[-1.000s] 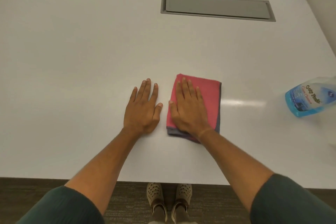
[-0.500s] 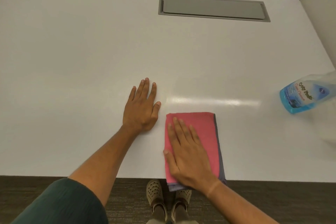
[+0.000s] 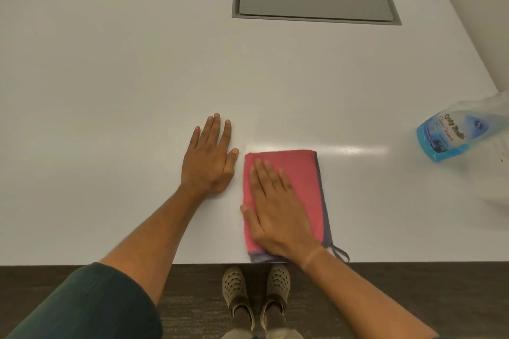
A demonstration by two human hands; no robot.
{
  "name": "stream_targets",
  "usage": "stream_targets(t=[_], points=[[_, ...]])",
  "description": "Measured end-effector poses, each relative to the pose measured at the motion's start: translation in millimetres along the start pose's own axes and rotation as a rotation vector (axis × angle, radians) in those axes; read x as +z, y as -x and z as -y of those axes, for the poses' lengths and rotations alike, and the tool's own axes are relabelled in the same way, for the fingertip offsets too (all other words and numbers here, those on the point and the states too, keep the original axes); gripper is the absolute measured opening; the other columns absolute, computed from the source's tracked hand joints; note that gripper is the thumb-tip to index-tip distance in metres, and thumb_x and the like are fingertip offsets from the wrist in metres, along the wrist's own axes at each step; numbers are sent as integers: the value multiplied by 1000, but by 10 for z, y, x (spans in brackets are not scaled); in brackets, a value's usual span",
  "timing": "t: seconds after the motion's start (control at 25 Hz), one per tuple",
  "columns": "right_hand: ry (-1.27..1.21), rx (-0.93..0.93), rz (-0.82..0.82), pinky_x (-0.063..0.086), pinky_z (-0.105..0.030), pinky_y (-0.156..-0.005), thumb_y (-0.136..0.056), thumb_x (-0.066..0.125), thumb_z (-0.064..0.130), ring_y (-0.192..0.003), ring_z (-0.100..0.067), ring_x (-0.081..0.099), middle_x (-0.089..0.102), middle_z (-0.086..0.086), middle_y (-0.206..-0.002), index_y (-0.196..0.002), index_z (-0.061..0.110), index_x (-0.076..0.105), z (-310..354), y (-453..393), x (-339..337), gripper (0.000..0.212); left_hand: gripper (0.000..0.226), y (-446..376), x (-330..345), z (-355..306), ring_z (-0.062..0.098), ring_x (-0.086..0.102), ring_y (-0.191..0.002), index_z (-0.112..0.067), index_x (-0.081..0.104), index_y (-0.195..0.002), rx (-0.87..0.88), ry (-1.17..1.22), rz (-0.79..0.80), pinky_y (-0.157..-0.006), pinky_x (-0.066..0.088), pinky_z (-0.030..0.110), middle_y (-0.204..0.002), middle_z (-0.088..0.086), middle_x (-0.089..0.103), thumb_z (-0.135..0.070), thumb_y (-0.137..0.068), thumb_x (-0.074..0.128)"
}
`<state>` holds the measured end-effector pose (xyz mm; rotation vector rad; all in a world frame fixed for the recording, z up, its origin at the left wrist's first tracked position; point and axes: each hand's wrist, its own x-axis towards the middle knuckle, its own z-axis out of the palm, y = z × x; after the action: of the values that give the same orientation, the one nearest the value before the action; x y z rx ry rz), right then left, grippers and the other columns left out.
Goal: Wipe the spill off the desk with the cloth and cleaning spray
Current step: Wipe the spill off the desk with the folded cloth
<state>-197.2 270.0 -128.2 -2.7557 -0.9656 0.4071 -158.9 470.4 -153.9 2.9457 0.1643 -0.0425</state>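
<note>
A folded pink cloth point(image 3: 298, 170) with a grey underside and a small loop lies on the white desk point(image 3: 110, 85), its near end at the desk's front edge. My right hand point(image 3: 275, 215) presses flat on the cloth, fingers together, covering its left and near part. Just left of the cloth, my left hand point(image 3: 210, 162) rests flat on the bare desk with fingers spread, holding nothing. The spray bottle point(image 3: 446, 135), clear with blue liquid and a blue label, stands at the far right, its top cut off by the frame. A shiny streak point(image 3: 355, 149) runs right from the cloth's far edge.
A grey rectangular cable hatch point(image 3: 315, 5) is set into the desk at the back. A partition wall point(image 3: 487, 30) borders the desk's right side. Below the front edge I see dark floor and my beige shoes point(image 3: 256, 292).
My right hand dragged the cloth from mid-desk back toward me to the front edge, then pushed it slightly forward again. My left hand stayed in place.
</note>
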Motion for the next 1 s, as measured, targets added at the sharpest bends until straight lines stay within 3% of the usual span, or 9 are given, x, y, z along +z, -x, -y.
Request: stream_targets(t=[0.12, 0.24, 0.36, 0.48, 0.56, 0.64, 0.76, 0.88, 1.0], points=[[-1, 69, -20, -5, -39, -122, -99, 22, 51, -148, -13, -20, -19, -4, -162, -154, 15, -12, -357, 481, 15, 74, 67, 6, 1, 1, 19, -5, -151, -17, 5, -155, 3, 18, -6, -122, -1, 39, -164, 8, -1, -46, -96, 17], [24, 407, -89, -6, -38, -123, -98, 16, 54, -150, -18, -14, -16, -7, -162, -154, 12, -12, -935, 523, -102, 76, 67, 16, 5, -16, 19, -5, -151, -16, 6, -155, -6, 20, -15, -122, 0, 40, -163, 9, 0, -46, -95, 15], [25, 631, -179, 4, -45, -123, -97, 17, 52, -151, -28, 0, -1, -15, -163, -154, 4, -3, -1116, 78, -206, 77, 68, 10, 14, -26, 19, -6, -151, -16, 5, -155, -12, 11, -18, -122, 0, 41, -163, 8, -1, -46, -95, 13], [21, 464, -163, 1, -43, -123, -98, 24, 47, -151, -27, 0, 2, -16, -163, -154, 3, 2, -815, -276, -225, 75, 68, -1, 27, -6, 18, -6, -150, -17, 5, -155, -6, 14, -20, -122, 1, 41, -163, 8, -1, -46, -95, 14], [19, 227, -77, -4, -40, -123, -99, 24, 48, -151, -22, -10, -7, -11, -164, -155, 7, -3, -550, -40, -156, 75, 68, 9, 27, 14, 17, -6, -150, -17, 5, -155, -4, 18, -15, -122, 1, 41, -163, 7, -1, -47, -95, 14], [-10, 113, -14, -6, -39, -123, -99, 21, 52, -149, -15, -19, -17, -5, -163, -154, 13, -11, -502, 468, -103, 75, 68, 11, 28, 21, 16, -7, -150, -17, 4, -155, -4, 22, -3, -122, 0, 40, -163, 7, -1, -47, -95, 14], [-4, 343, -89, -9, -36, -122, -98, 18, 57, -149, -13, -19, -23, -3, -161, -152, 16, -18, -1034, 1000, -104, 77, 68, 3, 31, 11, 17, -6, -150, -16, 5, -154, -8, 25, -1, -122, -1, 40, -163, 8, -1, -48, -95, 13], [-5, 685, -155, -1, -42, -123, -96, 15, 58, -151, -24, -7, -10, -12, -163, -154, 9, -11, -1532, 756, -264, 80, 68, -1, 41, -8, 18, -4, -151, -15, 7, -154, -13, 11, -17, -122, 0, 40, -163, 9, 1, -47, -95, 14], [-22, 696, -193, 6, -47, -123, -96, 19, 53, -151, -31, 2, 3, -20, -162, -154, 1, 0, -1475, 73, -365, 79, 68, -3, 39, -23, 18, -3, -151, -16, 9, -155, -14, 3, -25, -122, 0, 39, -163, 10, 3, -46, -94, 15]])
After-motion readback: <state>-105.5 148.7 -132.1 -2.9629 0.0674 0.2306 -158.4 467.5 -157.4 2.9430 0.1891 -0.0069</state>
